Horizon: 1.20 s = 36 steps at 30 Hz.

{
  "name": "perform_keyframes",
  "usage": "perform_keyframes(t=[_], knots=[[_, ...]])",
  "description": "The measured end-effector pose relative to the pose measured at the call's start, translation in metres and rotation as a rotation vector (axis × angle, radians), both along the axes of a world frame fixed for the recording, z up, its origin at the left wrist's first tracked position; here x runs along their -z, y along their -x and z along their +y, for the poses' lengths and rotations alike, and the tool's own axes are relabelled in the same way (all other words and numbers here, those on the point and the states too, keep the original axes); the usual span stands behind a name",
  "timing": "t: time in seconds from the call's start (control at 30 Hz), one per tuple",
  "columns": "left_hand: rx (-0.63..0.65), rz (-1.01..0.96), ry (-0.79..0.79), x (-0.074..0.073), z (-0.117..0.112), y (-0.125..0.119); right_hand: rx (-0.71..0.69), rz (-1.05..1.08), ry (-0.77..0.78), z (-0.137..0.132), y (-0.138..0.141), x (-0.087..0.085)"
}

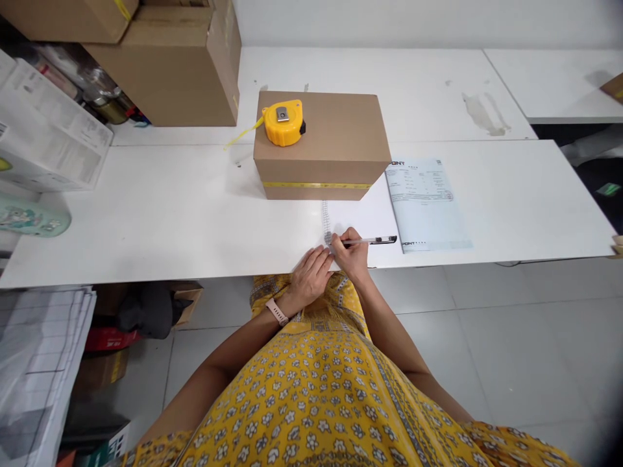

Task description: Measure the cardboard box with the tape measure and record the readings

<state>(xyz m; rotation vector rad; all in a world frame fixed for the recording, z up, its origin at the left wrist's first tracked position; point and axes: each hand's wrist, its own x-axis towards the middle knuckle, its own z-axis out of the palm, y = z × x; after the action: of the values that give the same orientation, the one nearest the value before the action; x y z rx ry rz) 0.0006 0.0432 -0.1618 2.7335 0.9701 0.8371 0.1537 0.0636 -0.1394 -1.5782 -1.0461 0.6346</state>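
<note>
White tabletop (170,227) spans the view, with a pale wall (389,26) behind it and grey floor tiles (511,331) below. At far left lie a mint-green bottle (36,216) and a white carton (63,130), then a large cardboard box (170,71). Further right, the left hand (311,277) lies flat at the near edge, fingers extended and close together, gripping nothing. Behind it, a yellow tape measure (282,130) sits on a closed brown box (335,130), its strap trailing leftward. This box hides the far part of a spiral notebook (370,214), whose long axis runs away from the person, binding on the left. Over the notebook's near part, the right hand (353,256) is curled closed around a pen (383,240). The pen's long axis runs almost sideways, tip pointing left toward the binding, black end right. Last comes a pale blue document (428,214), just beside the notebook.
</note>
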Motion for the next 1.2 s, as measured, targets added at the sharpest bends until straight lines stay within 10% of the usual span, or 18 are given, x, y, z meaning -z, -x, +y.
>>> perform_keyframes(t=[1.2], knots=[[0.003,0.008,0.022,-0.0011,-0.0004,0.0005,0.028,-0.011,0.027,-0.0005,0.0007,-0.0018]])
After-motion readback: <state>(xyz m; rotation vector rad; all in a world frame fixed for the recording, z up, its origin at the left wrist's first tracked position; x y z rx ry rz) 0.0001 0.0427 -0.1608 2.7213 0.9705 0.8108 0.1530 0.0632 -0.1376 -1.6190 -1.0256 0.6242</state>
